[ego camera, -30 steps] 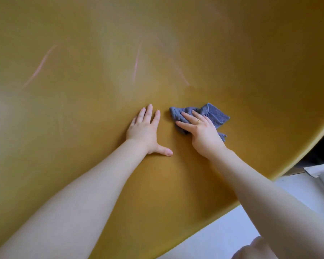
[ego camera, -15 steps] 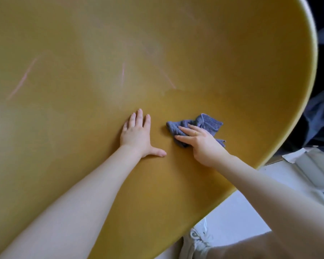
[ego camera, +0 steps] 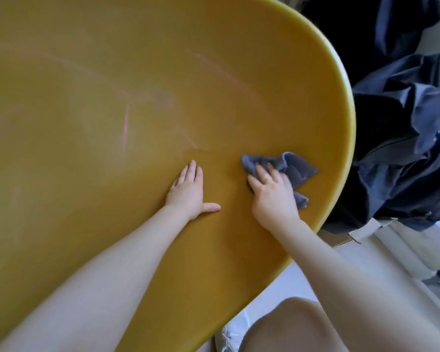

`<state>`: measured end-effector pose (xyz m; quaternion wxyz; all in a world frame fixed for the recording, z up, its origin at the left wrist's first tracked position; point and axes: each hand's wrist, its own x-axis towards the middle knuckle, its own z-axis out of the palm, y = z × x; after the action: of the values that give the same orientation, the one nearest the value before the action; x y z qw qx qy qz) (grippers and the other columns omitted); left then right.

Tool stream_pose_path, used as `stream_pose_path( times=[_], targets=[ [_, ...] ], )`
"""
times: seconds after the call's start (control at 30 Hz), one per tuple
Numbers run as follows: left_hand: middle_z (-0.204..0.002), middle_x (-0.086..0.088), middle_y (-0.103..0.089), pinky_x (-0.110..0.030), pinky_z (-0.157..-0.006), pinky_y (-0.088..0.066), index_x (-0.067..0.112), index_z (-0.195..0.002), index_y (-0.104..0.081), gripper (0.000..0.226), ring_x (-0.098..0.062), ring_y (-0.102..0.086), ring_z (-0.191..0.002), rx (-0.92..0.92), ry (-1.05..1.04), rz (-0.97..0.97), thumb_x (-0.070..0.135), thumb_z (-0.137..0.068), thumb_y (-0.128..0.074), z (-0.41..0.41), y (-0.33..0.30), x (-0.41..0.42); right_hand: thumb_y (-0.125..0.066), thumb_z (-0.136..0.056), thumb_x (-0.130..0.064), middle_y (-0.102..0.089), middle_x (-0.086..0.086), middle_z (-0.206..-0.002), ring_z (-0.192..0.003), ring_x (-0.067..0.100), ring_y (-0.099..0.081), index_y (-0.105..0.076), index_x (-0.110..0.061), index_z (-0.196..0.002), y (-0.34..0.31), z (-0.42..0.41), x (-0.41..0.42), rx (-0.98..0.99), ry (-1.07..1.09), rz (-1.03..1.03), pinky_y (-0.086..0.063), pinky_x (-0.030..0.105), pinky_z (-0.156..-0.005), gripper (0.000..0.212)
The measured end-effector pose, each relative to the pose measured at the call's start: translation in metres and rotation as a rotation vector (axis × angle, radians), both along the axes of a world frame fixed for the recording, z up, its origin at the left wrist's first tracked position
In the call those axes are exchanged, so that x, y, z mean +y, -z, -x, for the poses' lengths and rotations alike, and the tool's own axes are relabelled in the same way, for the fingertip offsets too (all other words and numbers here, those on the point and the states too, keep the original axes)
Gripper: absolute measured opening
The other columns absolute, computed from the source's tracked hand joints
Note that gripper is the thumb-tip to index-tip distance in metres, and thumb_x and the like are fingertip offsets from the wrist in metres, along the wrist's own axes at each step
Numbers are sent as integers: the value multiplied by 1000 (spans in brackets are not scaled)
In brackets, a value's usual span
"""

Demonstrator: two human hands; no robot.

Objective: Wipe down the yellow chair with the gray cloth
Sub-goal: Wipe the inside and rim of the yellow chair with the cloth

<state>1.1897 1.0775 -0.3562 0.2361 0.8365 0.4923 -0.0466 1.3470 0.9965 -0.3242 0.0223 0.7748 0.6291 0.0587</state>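
Chair (ego camera: 112,72) shell, yellow and broad, fills most of the head view, its curved rim sweeping down the right side. Cloth (ego camera: 294,167), gray and bunched, lies on the shell close to that rim, pinned under the right hand (ego camera: 272,196). The right fingers (ego camera: 262,174) are laid nearly straight over the near part of the cloth, pressing it flat against the plastic rather than wrapping round it; loose folds spill out past the fingertips and to the rim side of the palm. The left hand (ego camera: 188,191) rests just beside it, toward the middle of the shell, fingers straight and together, thumb splayed out toward the right wrist, holding nothing and seemingly bracing the chair.

The relation that matters: the cloth sits between the right hand and the rim, while the wide unwiped-looking expanse, streaked with pale pink marks (ego camera: 125,128), lies up and to the left of both hands. A stroke toward those marks would likely carry the cloth across or above the left hand, so the right hand, already on the cloth, is the one placed to make it.

Dark clothing (ego camera: 404,153) is heaped beyond the rim; a knee (ego camera: 290,326) and a white shoe (ego camera: 235,331) show below.
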Motion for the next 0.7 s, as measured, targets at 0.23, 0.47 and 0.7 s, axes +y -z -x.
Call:
stream_pose_path(
  times=[0.23,0.47,0.7],
  targets=[
    [-157,-5,15,-35,-116,-17,10,-150,4,110,-19,4,-146,84,85,-22,62,-77,-59,5,-5,5,-54,-78,-20,-69,7,-109,-101,30,-62,-75,-20,-95,-17,-30,8,-258,-193,-18,-34,39,-90,26],
    [-158,-1,12,-36,-112,-28,12,-151,2,110,-19,3,-146,128,116,-60,61,-75,-62,5,-11,9,-53,-90,-25,-38,17,-145,-136,35,-28,-51,-3,-130,-54,-57,47,-278,-22,-197,-14,48,-113,46],
    [-158,0,11,-36,-113,-26,14,-151,0,110,-19,2,-145,97,101,-45,60,-75,-63,7,-8,9,-26,-97,-16,-8,5,-157,-143,24,-2,-24,-20,-146,5,0,34,-30,-173,110,2,38,-115,49]
  ],
)
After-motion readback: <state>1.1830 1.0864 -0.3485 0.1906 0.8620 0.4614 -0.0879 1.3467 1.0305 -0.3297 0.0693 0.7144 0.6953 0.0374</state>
